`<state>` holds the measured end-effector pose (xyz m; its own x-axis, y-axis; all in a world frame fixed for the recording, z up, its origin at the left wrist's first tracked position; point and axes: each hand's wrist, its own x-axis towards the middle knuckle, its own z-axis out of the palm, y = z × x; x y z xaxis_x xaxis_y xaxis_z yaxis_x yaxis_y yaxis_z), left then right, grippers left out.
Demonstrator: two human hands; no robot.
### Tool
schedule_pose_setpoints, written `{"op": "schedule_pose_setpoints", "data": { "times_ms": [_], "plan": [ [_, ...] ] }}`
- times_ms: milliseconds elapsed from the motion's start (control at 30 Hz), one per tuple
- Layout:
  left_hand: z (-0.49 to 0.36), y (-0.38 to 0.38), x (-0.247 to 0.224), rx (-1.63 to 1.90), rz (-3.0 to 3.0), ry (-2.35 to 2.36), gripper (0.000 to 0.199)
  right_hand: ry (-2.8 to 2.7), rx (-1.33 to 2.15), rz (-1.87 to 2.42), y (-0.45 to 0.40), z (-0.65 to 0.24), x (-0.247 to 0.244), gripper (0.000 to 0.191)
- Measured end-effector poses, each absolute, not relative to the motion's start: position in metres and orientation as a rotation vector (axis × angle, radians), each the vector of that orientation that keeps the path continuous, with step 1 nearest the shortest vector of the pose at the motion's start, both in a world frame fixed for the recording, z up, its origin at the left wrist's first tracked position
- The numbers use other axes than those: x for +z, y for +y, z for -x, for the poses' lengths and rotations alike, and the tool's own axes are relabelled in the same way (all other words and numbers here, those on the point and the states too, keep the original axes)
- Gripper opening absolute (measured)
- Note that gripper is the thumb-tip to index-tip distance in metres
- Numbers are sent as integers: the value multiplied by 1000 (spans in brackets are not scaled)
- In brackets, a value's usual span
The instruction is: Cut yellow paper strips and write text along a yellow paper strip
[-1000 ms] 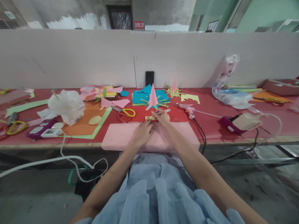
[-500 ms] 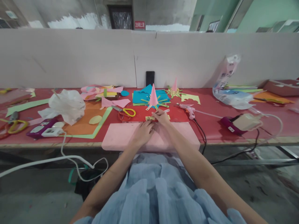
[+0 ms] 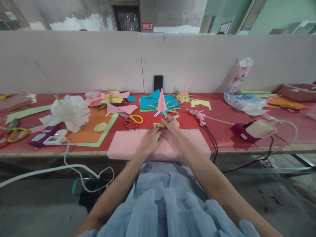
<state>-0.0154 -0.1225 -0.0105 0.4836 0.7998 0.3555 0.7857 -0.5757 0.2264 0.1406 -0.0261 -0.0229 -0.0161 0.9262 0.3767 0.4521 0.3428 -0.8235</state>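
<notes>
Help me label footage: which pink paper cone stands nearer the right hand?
The left pink paper cone, seen against blue paper sheets, beyond the right hand; the other cone stands farther back.

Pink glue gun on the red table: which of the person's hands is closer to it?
The right hand. It is just left of the glue gun, not touching it; the left hand is farther left and nearer the person's body.
</notes>
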Motion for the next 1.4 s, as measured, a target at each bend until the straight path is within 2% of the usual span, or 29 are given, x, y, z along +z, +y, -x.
{"op": "schedule_pose_setpoints", "data": {
  "times_ms": [1400],
  "plan": [
    [15, -122, -9, 650, -2654, 1435, 34, -1564, 607, 1376, -32, -139, -15, 22]
  ]
}}
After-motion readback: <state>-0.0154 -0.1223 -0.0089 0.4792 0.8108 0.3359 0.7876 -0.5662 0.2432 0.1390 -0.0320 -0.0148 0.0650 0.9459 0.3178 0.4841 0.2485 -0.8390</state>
